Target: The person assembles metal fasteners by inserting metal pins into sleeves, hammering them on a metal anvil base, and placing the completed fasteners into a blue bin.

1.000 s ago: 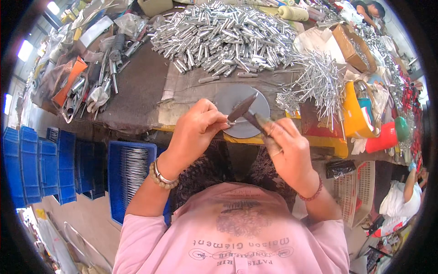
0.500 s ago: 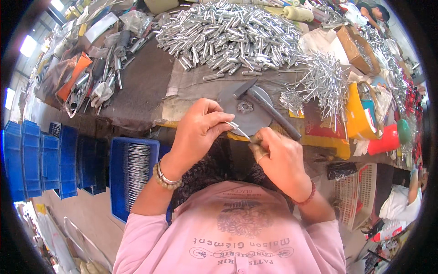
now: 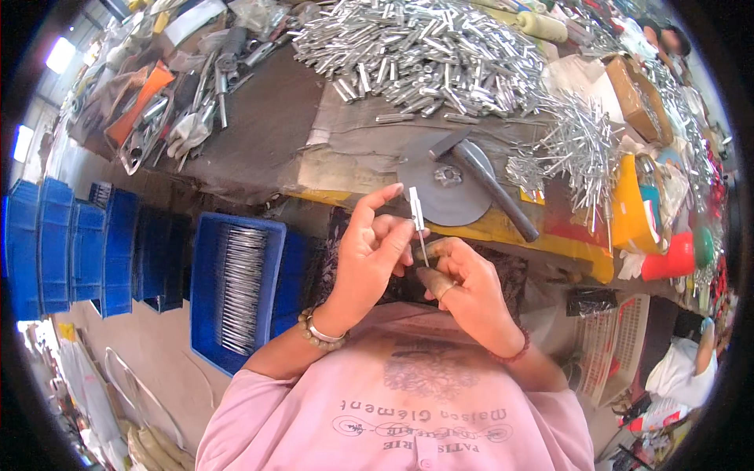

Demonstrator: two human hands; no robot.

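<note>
Both hands have lifted off the disc (image 3: 444, 188) and drawn in toward the chest since half a second ago. Left hand (image 3: 373, 255) pinches a small silver tube (image 3: 415, 208) upright; right hand (image 3: 463, 286) grips a thin pin (image 3: 422, 247) under it. Judging by this, the pin is being fitted into the tube, which calls for steady alignment. Hammer (image 3: 487, 180) lies on the counter (image 3: 267, 125).

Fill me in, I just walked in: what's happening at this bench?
A person in a pink shirt holds a small silver metal piece upright in the left hand, while the right hand pinches the thin pin below it. The hammer lies on a round metal disc on the bench, beside a pile of metal tubes.
</note>
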